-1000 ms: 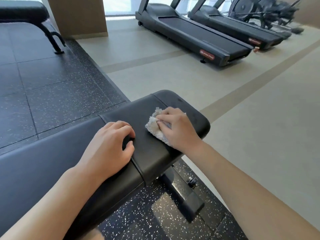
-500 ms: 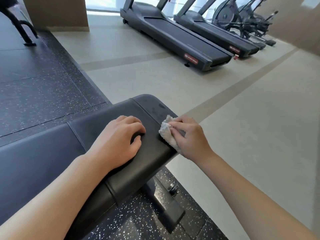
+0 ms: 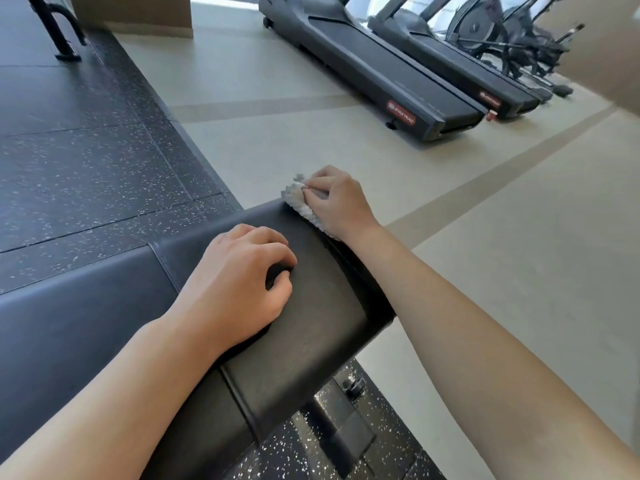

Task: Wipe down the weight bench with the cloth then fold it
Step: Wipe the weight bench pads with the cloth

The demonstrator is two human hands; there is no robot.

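Cloth (image 3: 300, 203) in right hand (image 3: 337, 202), now at bench (image 3: 311, 306) far corner.

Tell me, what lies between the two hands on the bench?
Only bare black bench padding shows between the left hand and the right hand holding the cloth, in the head view.

The weight bench (image 3: 311, 306) pad is plain black with a dull sheen, greyer where light falls on its left part. The cloth (image 3: 300, 204) at its far end is off-white and nubbly. The rubber floor tiles (image 3: 86, 161) on the left are black, flecked with white specks. The smooth floor (image 3: 502, 271) on the right is pale beige, crossed by darker tan stripes. The far treadmills (image 3: 363, 64) are dark grey with small red labels.
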